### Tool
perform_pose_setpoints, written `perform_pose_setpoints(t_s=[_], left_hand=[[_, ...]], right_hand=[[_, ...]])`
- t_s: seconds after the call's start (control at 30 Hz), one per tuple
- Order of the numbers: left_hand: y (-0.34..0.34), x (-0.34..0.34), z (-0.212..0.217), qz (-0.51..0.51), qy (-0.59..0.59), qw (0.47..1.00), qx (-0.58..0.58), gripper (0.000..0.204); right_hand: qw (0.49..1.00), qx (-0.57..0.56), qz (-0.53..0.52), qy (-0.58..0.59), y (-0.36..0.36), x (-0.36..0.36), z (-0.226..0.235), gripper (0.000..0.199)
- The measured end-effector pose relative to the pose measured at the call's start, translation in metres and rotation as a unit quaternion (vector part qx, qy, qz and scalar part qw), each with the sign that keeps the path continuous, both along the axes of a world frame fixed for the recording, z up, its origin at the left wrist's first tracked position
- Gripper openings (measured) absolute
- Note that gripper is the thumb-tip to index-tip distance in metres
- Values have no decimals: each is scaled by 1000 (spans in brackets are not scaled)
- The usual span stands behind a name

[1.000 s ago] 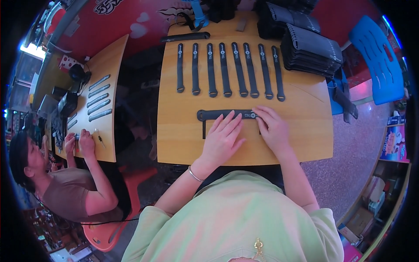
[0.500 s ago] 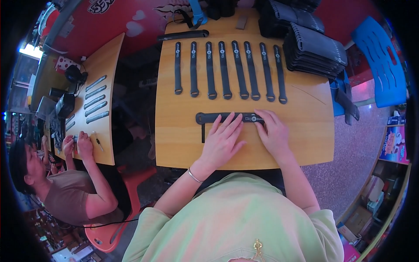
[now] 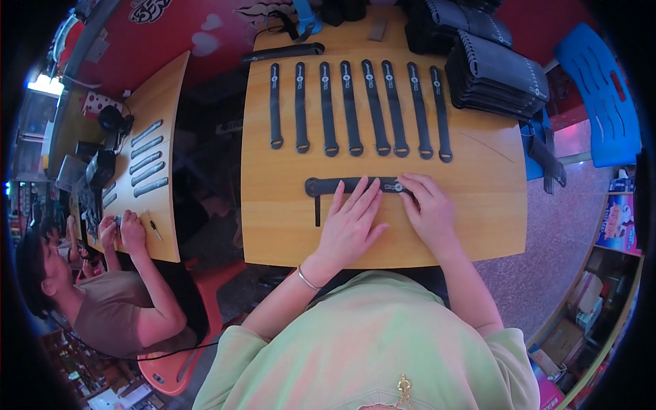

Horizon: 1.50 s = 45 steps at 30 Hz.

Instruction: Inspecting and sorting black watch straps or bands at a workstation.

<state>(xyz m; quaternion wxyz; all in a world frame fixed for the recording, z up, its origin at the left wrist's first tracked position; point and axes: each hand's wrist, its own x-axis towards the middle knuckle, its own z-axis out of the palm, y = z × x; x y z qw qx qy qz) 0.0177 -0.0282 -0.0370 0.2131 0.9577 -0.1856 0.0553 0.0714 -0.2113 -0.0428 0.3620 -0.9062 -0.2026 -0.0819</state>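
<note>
Left hand (image 3: 352, 222) lies flat, fingers spread, pressing the long black fabric strap (image 3: 342, 186) onto the wooden table (image 3: 287, 225). Right hand (image 3: 429, 210) bears on the strap's other end, fingers together, seemingly to hold it straight. Beyond lies a row of nine similar black straps (image 3: 359, 109), then stacked black pouches (image 3: 495, 72). A red floor (image 3: 205, 34) surrounds the table.

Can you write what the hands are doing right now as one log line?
left hand: flat on black strap | right hand: pressing strap's right end | wooden table: row of straps behind
</note>
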Motion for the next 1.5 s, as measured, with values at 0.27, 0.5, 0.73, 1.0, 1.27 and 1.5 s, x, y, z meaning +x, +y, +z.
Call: perform_pose_setpoints(t_s=[0.27,0.5,0.73,1.0,1.27,1.5], left_hand=[[0,0,-2,12,-23,997,-68,53],[0,1,-1,6,15,999,-38,55],[-4,1,1,16,15,1000,-14,55],[-7,4,4,28,-4,1000,0,52],[17,12,60,-29,-91,975,-202,37],[31,-18,166,-45,-319,864,-386,43]], right_hand=[[999,20,-14,31,-1,-1,0,23],[1000,-16,5,-16,-2,0,-1,22],[998,-32,43,-24,-1,-2,2,20],[1000,-21,9,0,-1,-3,5,19],[999,-29,18,-16,-6,-3,5,21],[979,186,-12,85,-6,-2,-7,20]])
